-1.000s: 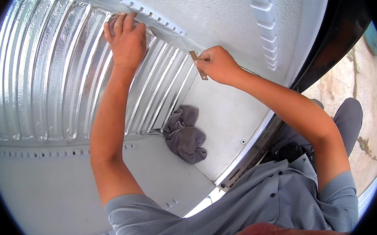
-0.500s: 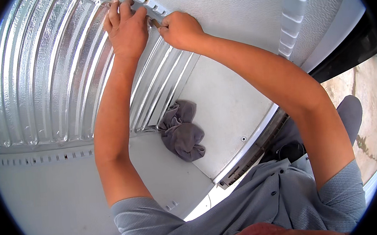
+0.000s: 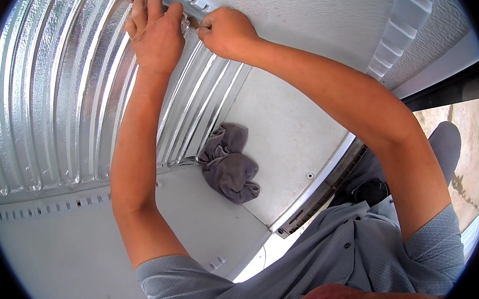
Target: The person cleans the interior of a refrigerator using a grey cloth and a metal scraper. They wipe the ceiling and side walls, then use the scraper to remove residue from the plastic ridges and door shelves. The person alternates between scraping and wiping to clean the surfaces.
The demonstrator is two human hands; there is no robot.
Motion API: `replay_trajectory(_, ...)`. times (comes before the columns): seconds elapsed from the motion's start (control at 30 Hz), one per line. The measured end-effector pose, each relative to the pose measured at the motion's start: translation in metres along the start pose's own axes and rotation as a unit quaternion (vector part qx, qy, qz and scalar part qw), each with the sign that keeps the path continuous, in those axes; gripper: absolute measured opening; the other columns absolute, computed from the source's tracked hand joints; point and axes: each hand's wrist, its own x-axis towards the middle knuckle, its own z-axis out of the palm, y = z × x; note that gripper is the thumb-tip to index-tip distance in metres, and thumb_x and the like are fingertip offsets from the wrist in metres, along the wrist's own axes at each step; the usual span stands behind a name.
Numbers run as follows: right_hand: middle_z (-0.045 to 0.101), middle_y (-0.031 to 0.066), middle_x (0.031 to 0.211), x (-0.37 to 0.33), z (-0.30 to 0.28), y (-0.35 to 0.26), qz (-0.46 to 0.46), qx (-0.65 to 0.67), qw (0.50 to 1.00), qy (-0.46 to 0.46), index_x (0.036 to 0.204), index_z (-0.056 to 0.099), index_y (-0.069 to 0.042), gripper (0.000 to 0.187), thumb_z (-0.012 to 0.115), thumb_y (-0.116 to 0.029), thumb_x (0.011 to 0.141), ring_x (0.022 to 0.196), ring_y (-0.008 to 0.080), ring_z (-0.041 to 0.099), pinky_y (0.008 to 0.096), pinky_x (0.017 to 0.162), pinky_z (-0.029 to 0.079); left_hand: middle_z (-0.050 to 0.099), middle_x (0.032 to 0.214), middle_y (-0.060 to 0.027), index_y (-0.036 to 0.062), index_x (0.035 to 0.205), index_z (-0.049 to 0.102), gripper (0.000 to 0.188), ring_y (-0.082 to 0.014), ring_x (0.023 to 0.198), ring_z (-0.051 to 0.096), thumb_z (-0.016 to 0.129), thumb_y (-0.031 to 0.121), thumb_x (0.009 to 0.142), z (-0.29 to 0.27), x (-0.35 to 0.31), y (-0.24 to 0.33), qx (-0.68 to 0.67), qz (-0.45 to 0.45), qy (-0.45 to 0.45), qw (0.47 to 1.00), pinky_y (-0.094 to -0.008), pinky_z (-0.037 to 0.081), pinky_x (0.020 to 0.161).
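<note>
Ridged silver foil (image 3: pixel 61 101) covers the back wall inside a white cabinet that looks like a refrigerator. My left hand (image 3: pixel 159 44) rests on the foil's upper right edge, fingers spread, some fingertips hidden at the wall's side. Just right of it, my right hand (image 3: pixel 228 34) is closed in a pinch on a thin brown handle-like piece (image 3: pixel 194 22) that points toward the foil's edge. Most of this piece is covered by the fingers, so its kind does not show. Crumpled foil shows between the two hands.
A bunched grey cloth (image 3: pixel 230 172) lies on the cabinet floor (image 3: pixel 287 124) below the foil. Notched white shelf strips (image 3: pixel 403 24) run along the side walls. At the lower right is the cabinet's front rim (image 3: pixel 325 185), with my legs beyond it.
Both hands have shifted slightly up and left along the foil's edge. The view has turned a little. The cloth stays in place.
</note>
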Motion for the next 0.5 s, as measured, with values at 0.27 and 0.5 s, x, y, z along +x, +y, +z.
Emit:
replay_trajectory(0.27, 0.074, 0.0074, 0.071, 0.010, 0.010, 0.002, 0.005, 0.003, 0.999, -0.048, 0.073, 0.073, -0.004, 0.028, 0.067, -0.020, 0.094, 0.070, 0.0219, 0.070, 0.0425, 0.071, 0.056, 0.056, 0.154, -0.0050, 0.0272, 0.110, 0.074, 0.022, -0.0416, 0.155, 0.034, 0.070, 0.016, 0.092, 0.001, 0.001, 0.005, 0.026, -0.001, -0.007, 1.000, -0.0544, 0.031, 0.117)
replay_trajectory(0.5, 0.074, 0.0080, 0.070, -0.016, -0.007, 0.004, -0.002, -0.070, 0.996, -0.057, 0.078, 0.075, -0.003, 0.026, 0.068, -0.021, 0.095, 0.069, 0.0227, 0.070, 0.0411, 0.071, 0.056, 0.053, 0.159, -0.0042, 0.0281, 0.110, 0.079, 0.024, -0.0344, 0.155, 0.037, 0.074, 0.017, 0.090, 0.002, -0.015, -0.009, -0.014, 0.043, -0.006, 0.999, -0.0520, 0.029, 0.121)
